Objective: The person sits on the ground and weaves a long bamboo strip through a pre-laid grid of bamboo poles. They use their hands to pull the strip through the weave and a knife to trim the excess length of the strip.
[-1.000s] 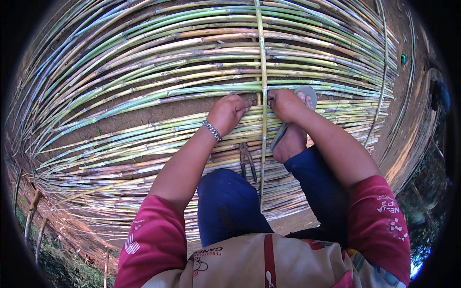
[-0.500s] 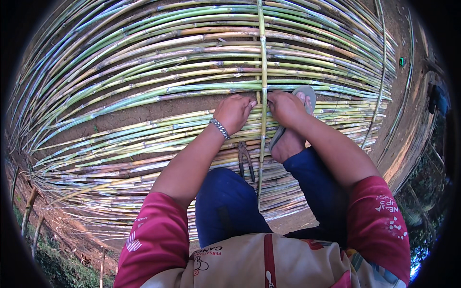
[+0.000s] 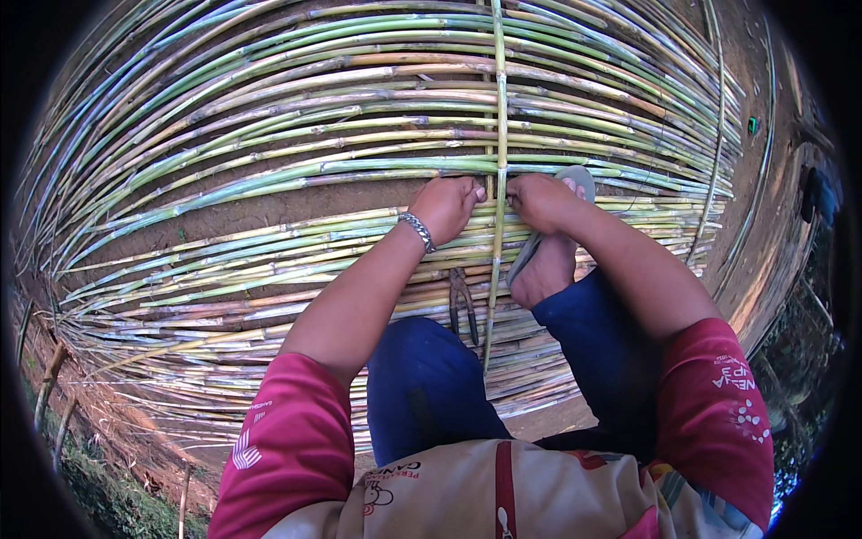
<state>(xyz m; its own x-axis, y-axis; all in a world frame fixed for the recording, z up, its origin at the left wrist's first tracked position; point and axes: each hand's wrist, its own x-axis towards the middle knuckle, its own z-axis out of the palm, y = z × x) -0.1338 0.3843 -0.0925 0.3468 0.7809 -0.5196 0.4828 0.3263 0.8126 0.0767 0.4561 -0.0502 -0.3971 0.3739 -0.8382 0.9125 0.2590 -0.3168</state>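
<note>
Long green and yellowish canes lie side by side on the soil. One slender crosswise cane runs over them, away from me. Both my hands are at this crosswise cane, just below a gap in the row. To its left, my left hand, with a chain bracelet at the wrist, is closed with thumb and fingertips together. My right hand is closed on the other side, fingertips close to the cane. Whatever thin thing they may pinch is too small to make out. Pliers with dark handles rest on the canes nearer me.
My sandalled foot stands on the canes beside the right hand, and my left knee is bent close by. Another crosswise cane lies at the right. Short wooden stakes stand at the left edge. A small green object lies far right.
The whole view has shifted slightly. Both hands stay at the crosswise cane, still closed; the left hand's fingers have turned a little.
</note>
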